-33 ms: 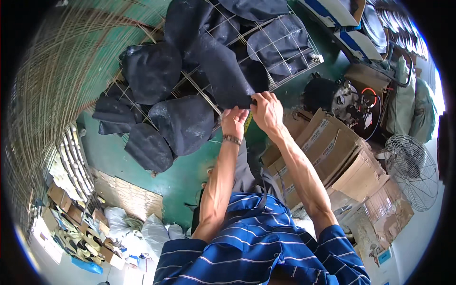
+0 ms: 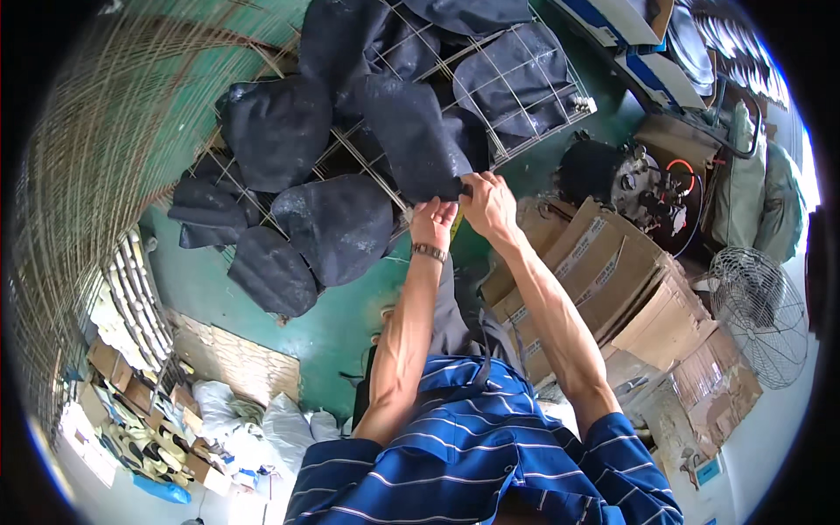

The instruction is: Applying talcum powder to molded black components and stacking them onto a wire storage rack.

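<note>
Both hands are at the near end of a dark grey, flexible sheet piece (image 2: 411, 131) with a rounded outline, over a wire rack. My left hand (image 2: 431, 220) is closed at its lower edge, palm turned up and a metal-band watch (image 2: 429, 252) on the wrist. My right hand (image 2: 490, 206) pinches the lower right corner. Similar dark pieces hang on the wire rack (image 2: 354, 153), among them a rounded one (image 2: 337, 227) left of my hands and another (image 2: 512, 79) seen through the grid. Pale smudges mark several of them.
Flattened cardboard boxes (image 2: 604, 271) lean to my right, beside a wire fan (image 2: 757, 315) and a dark round machine (image 2: 612, 179) with an orange hose. Stacked wire racks (image 2: 114, 131) stand at left. White sacks (image 2: 284, 424) sit lower left on the green floor (image 2: 337, 328).
The far part of the held sheet has shifted and now shows a broader, rounded upper end. Both hands keep their grip and have barely moved.
</note>
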Motion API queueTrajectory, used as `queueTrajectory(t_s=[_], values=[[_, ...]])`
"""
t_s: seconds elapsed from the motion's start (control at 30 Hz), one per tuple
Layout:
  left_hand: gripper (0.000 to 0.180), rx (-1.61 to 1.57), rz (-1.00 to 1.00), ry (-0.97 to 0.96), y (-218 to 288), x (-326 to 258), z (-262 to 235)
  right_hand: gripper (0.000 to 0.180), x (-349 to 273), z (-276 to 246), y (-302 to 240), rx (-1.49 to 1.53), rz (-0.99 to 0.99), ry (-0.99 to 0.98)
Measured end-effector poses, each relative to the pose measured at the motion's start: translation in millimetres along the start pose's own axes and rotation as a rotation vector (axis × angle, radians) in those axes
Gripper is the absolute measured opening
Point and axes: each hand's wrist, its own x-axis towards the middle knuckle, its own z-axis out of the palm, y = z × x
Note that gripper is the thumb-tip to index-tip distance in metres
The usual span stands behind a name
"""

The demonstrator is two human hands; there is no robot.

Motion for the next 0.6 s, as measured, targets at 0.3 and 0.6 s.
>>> queueTrajectory(t_s=[0.3,0.6], values=[[0.008,-0.055,-0.006,0.402,-61.7,69.1,-88.0,0.043,-53.7,5.8,80.2,0.188,0.224,-0.004],[0.004,-0.025,0.125,0.411,-54.6,54.2,-74.8,0.041,-226.9,-18.1,154.1,0.354,0.490,0.076]])
